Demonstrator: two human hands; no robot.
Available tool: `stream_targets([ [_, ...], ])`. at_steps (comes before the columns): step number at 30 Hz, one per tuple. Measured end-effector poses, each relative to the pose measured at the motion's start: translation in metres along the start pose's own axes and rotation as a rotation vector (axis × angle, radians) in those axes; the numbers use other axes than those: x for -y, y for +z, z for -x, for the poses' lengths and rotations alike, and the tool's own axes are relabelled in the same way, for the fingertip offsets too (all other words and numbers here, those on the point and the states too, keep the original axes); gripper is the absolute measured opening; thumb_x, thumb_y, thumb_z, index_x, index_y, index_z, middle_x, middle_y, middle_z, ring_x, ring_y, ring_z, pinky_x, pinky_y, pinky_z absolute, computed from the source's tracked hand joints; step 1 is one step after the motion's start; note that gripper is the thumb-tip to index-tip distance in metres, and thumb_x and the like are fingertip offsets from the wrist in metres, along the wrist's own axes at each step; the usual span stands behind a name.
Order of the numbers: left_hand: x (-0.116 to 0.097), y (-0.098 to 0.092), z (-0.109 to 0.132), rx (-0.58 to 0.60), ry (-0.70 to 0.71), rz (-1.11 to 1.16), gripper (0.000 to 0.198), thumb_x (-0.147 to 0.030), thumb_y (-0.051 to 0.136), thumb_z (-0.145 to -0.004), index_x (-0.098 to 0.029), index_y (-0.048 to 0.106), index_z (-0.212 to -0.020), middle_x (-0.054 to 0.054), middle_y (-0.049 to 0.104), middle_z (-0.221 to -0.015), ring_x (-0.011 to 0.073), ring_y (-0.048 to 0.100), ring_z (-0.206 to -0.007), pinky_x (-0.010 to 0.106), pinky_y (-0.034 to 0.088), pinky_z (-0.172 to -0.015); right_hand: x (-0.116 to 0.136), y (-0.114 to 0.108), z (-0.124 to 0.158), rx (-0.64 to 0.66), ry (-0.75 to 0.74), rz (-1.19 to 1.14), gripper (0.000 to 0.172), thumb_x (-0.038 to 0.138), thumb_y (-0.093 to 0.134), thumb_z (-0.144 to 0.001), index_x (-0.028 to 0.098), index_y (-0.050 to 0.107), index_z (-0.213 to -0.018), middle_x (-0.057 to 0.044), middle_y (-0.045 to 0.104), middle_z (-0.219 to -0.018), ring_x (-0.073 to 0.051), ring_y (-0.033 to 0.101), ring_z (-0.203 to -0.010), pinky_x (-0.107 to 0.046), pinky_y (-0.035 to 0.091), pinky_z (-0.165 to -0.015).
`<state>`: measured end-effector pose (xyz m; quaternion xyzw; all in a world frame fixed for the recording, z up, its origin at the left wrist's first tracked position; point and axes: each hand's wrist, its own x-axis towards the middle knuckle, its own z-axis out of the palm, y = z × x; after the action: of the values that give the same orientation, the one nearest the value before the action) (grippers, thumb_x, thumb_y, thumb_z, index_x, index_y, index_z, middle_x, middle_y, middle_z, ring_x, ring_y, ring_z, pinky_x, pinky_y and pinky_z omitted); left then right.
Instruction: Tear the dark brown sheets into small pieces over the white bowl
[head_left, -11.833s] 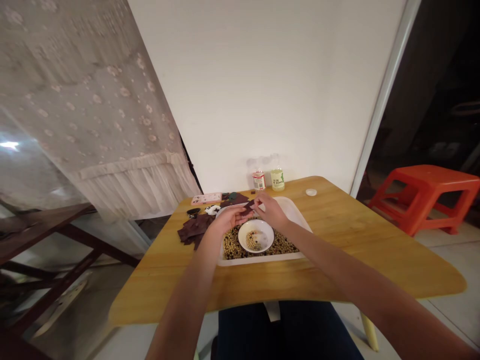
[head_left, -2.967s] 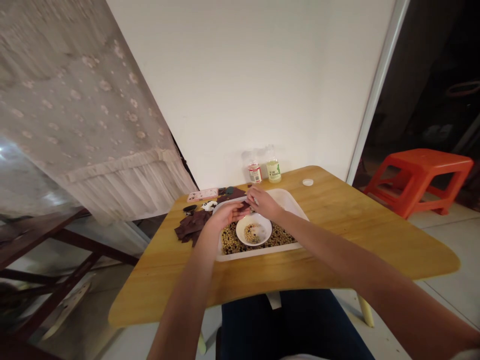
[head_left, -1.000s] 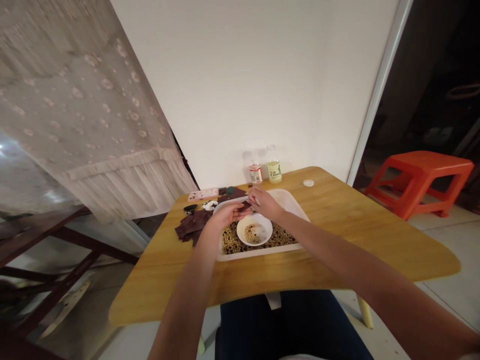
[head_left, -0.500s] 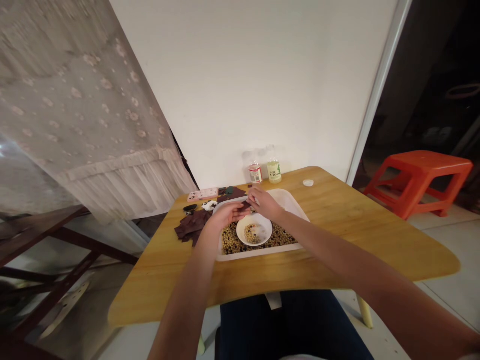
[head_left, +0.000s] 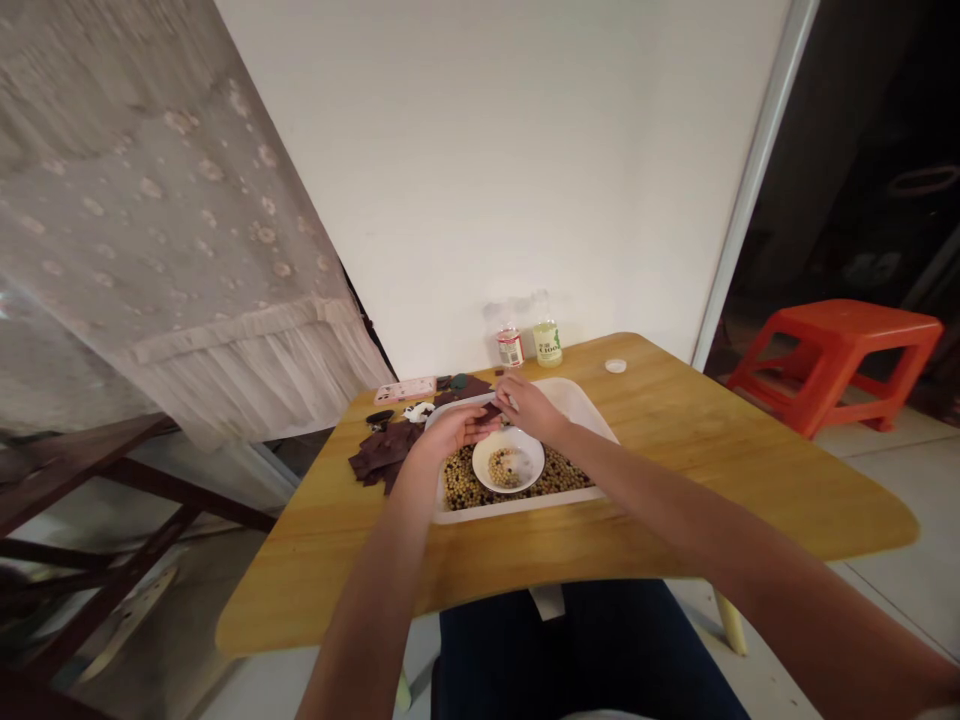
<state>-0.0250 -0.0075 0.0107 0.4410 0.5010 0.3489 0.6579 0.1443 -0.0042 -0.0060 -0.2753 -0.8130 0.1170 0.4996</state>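
My left hand [head_left: 451, 431] is over the left side of a white tray [head_left: 577, 400], its fingers closed around a small dark brown piece of cloth [head_left: 490, 412]. From the right, my right hand [head_left: 529, 408] meets it, thumb and fingers pinched at the cloth's upper edge. Whether the cloth is a flat piece or a pouch I cannot tell. Below both hands a white bowl [head_left: 534, 463] stands in the tray, with tan beads [head_left: 501, 466] inside. Mixed tan and dark beads [head_left: 461, 487] cover the tray's floor around the bowl.
More dark brown cloth pieces [head_left: 382, 455] lie left of the tray on the wooden table [head_left: 720, 470]. Behind them are a pink phone [head_left: 406, 390] and a round black object [head_left: 379, 416]. Two bottles, one green-labelled [head_left: 547, 344], stand by the wall; a white lid [head_left: 616, 366] lies right.
Both hands stay nearly in place, with only slight finger movement at the cloth. The whole view has shifted very slightly.
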Motion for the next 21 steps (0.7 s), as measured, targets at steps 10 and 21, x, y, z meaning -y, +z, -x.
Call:
stream_targets([
  [10, 0.0002, -0.0009, -0.0001, -0.007, 0.004, -0.027, 0.009, -0.017, 0.057, -0.073, -0.012, 0.062, -0.078, 0.013, 0.069, -0.088, 0.0202, 0.066, -0.084, 0.022, 0.053, -0.064, 0.0000, -0.0002, -0.0006, -0.003, -0.010, -0.013, 0.023, 0.010, 0.044, -0.076, 0.021, 0.027, -0.065, 0.000, 0.040, -0.073, -0.013, 0.040, -0.067, -0.025, 0.032, -0.063],
  [21, -0.0015, 0.0021, 0.0022, -0.013, 0.001, -0.039, 0.009, -0.016, 0.054, -0.074, -0.012, 0.061, -0.078, 0.011, 0.069, -0.084, 0.0194, 0.066, -0.083, 0.022, 0.053, -0.062, -0.0020, 0.0007, 0.0003, -0.008, 0.008, 0.014, 0.021, 0.011, 0.044, -0.077, 0.021, 0.030, -0.066, 0.000, 0.040, -0.072, -0.013, 0.040, -0.066, -0.025, 0.032, -0.062],
])
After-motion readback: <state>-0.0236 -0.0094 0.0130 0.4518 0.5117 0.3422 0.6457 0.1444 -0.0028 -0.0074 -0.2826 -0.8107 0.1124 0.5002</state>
